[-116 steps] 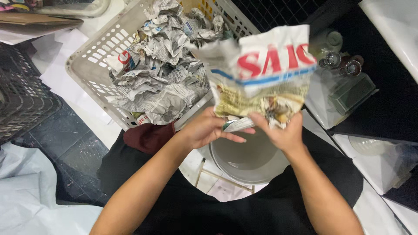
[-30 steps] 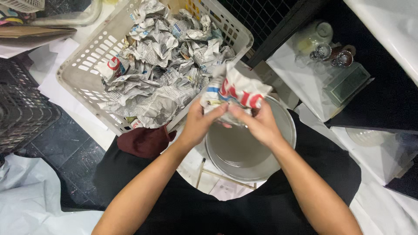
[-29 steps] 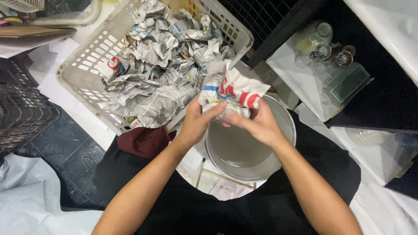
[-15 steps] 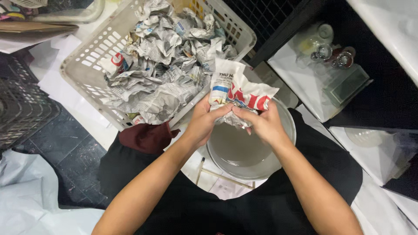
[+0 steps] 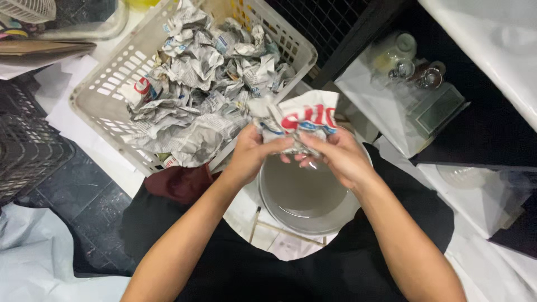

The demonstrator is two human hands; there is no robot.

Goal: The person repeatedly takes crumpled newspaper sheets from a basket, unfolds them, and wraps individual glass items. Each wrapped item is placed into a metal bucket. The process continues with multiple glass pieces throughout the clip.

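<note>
Both of my hands hold a crumpled newspaper bundle [image 5: 299, 120] with red and blue print, just above a round grey bowl [image 5: 305, 196]. My left hand [image 5: 249, 154] grips its left side with the fingers wrapped over the paper. My right hand [image 5: 335, 156] clasps the right and lower side. Whatever lies inside the paper is hidden by it. The bundle sits at the near right corner of a white plastic laundry basket [image 5: 106, 89] filled with several other crumpled newspaper wads [image 5: 201, 84].
A clear plastic bag with glassware [image 5: 408, 72] lies at the right on a dark surface. A black wire crate [image 5: 25, 151] stands at the left. White sheets [image 5: 33, 257] cover the floor at lower left, and a white surface [image 5: 492, 50] runs along the upper right.
The newspaper sheet, spread wide earlier, has been crushed into a tight bundle between my hands. The bundle has stayed above the bowl, shifting a little.
</note>
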